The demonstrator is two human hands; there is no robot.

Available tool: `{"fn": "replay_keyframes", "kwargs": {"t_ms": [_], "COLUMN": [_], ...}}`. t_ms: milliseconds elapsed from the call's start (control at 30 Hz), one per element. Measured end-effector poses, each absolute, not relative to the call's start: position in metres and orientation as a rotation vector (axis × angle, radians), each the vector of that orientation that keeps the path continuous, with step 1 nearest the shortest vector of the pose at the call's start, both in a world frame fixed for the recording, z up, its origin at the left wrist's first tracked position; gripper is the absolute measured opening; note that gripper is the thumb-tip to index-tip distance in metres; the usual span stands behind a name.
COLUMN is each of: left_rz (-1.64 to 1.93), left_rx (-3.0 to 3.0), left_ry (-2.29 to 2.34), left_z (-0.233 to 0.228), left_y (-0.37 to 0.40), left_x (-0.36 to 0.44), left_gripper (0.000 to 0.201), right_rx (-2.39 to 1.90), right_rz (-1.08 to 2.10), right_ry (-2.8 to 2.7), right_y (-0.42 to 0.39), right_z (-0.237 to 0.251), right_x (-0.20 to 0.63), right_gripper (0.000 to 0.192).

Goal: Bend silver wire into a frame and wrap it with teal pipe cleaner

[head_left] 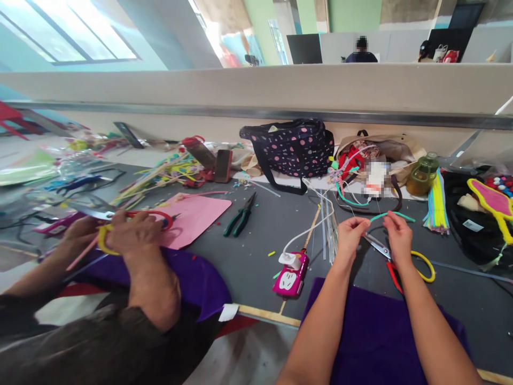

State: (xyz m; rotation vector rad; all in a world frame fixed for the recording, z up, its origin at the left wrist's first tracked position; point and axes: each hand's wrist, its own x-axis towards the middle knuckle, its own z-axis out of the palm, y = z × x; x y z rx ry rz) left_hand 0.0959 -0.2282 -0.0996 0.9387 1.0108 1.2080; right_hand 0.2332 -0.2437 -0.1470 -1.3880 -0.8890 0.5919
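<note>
Purple cloth (pixel 372 337) lies across the near edge of the grey table (pixel 248 262). Beyond, left hand (pixel 351 234) and right hand (pixel 399 236) both pinch a green strip (pixel 377 216); scissors (pixel 378 246) show under the right, whether gripped I cannot tell. Leftward, grey surface separates socket (pixel 287 281) from pliers (pixel 240 216). Farther: dotted bag (pixel 308 149), pale partition (pixel 180 88), windows (pixel 68 32).

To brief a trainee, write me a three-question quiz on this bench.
1. True or false: the wearer's left hand and right hand both hold the green strip.
2. What lies between the pink sheet and the magenta power socket?
A) a glass bottle
B) pliers
C) a spotted bag
3. Fill in: the scissors near the right hand have one red handle and one ____ handle.

Key: 1 true; 2 B; 3 yellow.
</note>
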Motion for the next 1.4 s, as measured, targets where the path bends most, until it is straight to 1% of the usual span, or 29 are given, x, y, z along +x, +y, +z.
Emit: {"fn": "replay_keyframes", "kwargs": {"t_ms": [100,200,333,467,633,700,867,1100,1300,1400], "left_rz": [1.207,1.207,1.203,1.203,1.204,1.194,1.152,1.154,1.102,1.006], "left_rx": [0.945,0.952,0.969,0.975,0.961,0.94,0.856,0.742,0.71,0.707], "left_ry": [1.012,1.006,0.992,0.982,0.953,0.928,0.829,0.775,0.744,0.687], "left_z": [-0.1,-0.1,-0.1,-0.099,-0.099,-0.099,-0.097,-0.096,-0.096,-0.094], "left_y": [-0.229,-0.229,-0.23,-0.231,-0.232,-0.232,-0.232,-0.23,-0.231,-0.233], "left_x": [0.096,0.096,0.096,0.096,0.097,0.096,0.093,0.093,0.092,0.092], "left_gripper": [0.019,0.02,0.019,0.019,0.02,0.021,0.024,0.026,0.027,0.028], "right_rx": [-1.199,-1.084,-1.057,-1.045,-1.049,-1.069,-1.158,-1.201,-1.242,-1.27], "right_rz": [0.657,0.651,0.667,0.747,0.793,0.802,1.006,1.042,1.168,1.068], "right_ry": [-0.592,-0.452,-0.403,-0.396,-0.534,-0.639,-0.926,-1.25,-1.236,-1.069], "right_y": [-0.244,-0.247,-0.251,-0.257,-0.265,-0.268,-0.273,-0.279,-0.282,-0.281], "right_z": [-0.139,-0.133,-0.131,-0.125,-0.113,-0.109,-0.104,-0.1,-0.096,-0.095], "right_x": [0.236,0.242,0.249,0.246,0.23,0.226,0.224,0.228,0.236,0.24], "right_gripper": [0.042,0.036,0.039,0.038,0.049,0.049,0.044,0.03,0.032,0.033]}}
